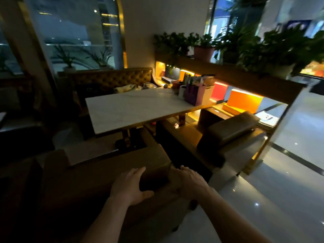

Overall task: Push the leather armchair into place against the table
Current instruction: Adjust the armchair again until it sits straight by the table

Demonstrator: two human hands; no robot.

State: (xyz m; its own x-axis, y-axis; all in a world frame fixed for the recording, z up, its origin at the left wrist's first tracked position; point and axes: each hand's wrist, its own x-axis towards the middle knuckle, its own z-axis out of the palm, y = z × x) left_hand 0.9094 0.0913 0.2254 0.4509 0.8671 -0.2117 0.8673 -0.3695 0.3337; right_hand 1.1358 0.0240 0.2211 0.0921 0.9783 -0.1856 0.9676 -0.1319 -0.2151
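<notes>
A dark brown leather armchair [105, 172] stands right in front of me, its seat facing the white marble-topped table [133, 109]. My left hand [130, 186] is on the top of its backrest near the right corner, fingers over the edge and thumb underneath. On the backrest's right corner, my right hand [190, 183] wraps around the side. A gap of floor shows between the armchair's front and the table's pedestal base [128, 139]. The scene is dim and slightly blurred.
A second leather armchair [219, 137] sits tucked at the table's right half. A tufted bench [112, 79] lines the far side. A purple bag [194, 95] and small items stand on the table's right end. A lit shelf divider with plants [245, 74] runs along the right; glossy floor [263, 199] lies beyond.
</notes>
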